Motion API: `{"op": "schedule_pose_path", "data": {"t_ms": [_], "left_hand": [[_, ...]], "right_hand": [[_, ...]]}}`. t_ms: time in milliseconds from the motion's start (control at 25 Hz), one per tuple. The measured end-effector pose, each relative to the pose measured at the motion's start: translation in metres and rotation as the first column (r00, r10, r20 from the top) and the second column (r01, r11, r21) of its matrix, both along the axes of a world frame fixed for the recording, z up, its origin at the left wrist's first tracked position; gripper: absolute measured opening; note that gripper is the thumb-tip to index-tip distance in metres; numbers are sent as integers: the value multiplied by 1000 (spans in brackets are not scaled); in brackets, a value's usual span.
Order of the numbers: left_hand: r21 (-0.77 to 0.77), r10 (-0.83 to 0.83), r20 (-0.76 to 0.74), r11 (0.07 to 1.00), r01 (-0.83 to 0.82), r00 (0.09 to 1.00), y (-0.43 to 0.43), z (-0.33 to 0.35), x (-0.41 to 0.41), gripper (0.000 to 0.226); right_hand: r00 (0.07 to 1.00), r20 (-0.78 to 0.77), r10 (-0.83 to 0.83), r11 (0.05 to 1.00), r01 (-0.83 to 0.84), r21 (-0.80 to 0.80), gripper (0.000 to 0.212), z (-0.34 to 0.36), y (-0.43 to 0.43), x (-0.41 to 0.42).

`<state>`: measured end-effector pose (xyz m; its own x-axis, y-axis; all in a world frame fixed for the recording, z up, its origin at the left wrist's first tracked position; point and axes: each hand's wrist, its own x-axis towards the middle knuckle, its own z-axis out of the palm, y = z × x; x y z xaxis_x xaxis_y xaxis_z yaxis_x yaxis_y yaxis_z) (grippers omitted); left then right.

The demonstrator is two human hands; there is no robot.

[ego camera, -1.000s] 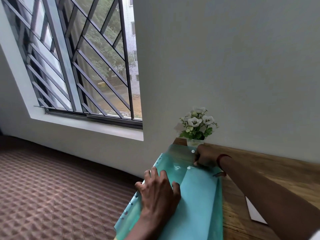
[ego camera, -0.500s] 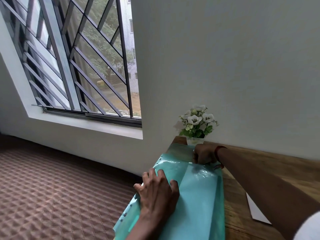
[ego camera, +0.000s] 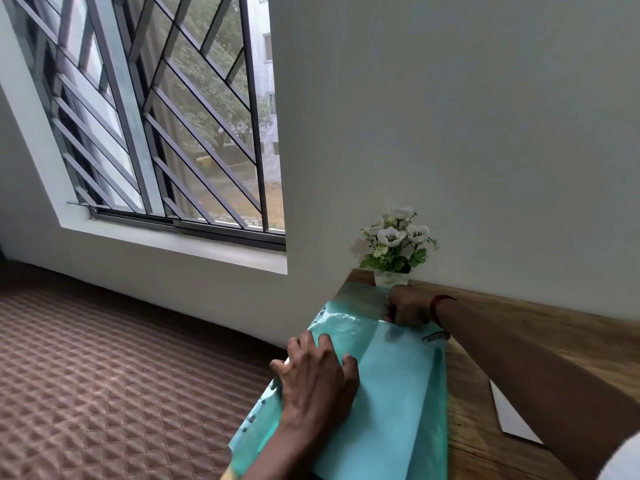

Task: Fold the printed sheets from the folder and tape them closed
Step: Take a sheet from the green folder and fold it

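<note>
A translucent teal plastic folder (ego camera: 391, 393) with punched holes along its left edge lies on the wooden table (ego camera: 485, 358), overhanging the table's left end. My left hand (ego camera: 317, 379) presses flat on the folder's left side, fingers spread. My right hand (ego camera: 408, 308) is at the folder's far end, fingers curled and pinching the flap there. The sheets inside show only as a pale shape through the plastic.
A small pot of white flowers (ego camera: 394, 244) stands at the table's far corner against the wall, just beyond my right hand. A white paper piece (ego camera: 512, 414) lies on the table under my right forearm. Left of the table is patterned floor and a barred window.
My right hand has drawn the folder's flap toward the far end, so the snap button seen earlier is no longer visible. My left hand stays pressed on the folder.
</note>
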<state>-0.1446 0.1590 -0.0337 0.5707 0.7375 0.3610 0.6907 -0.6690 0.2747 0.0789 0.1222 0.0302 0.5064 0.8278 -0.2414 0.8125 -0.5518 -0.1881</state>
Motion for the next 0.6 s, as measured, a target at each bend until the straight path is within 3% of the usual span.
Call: {"op": "schedule_pose_path", "data": {"t_ms": [40, 160, 280, 480, 600], "left_hand": [[-15, 1, -8, 1000, -1, 1000, 0, 1, -1, 40], [-38, 17, -22, 999, -18, 1000, 1, 6, -4, 41], [-42, 29, -27, 999, -30, 999, 1, 10, -3, 41], [-82, 115, 115, 991, -106, 987, 7, 21, -6, 44], [-107, 87, 233, 992, -63, 969, 14, 30, -8, 36]], "right_hand": [[999, 32, 1, 1000, -1, 13, 8, 1, 0, 0], [992, 129, -14, 995, 1, 102, 28, 3, -3, -5], [982, 185, -31, 976, -10, 218, 32, 7, -11, -9], [977, 204, -60, 925, -23, 379, 27, 19, -20, -9], [983, 180, -31, 905, -49, 422, 31, 22, -28, -9]]}}
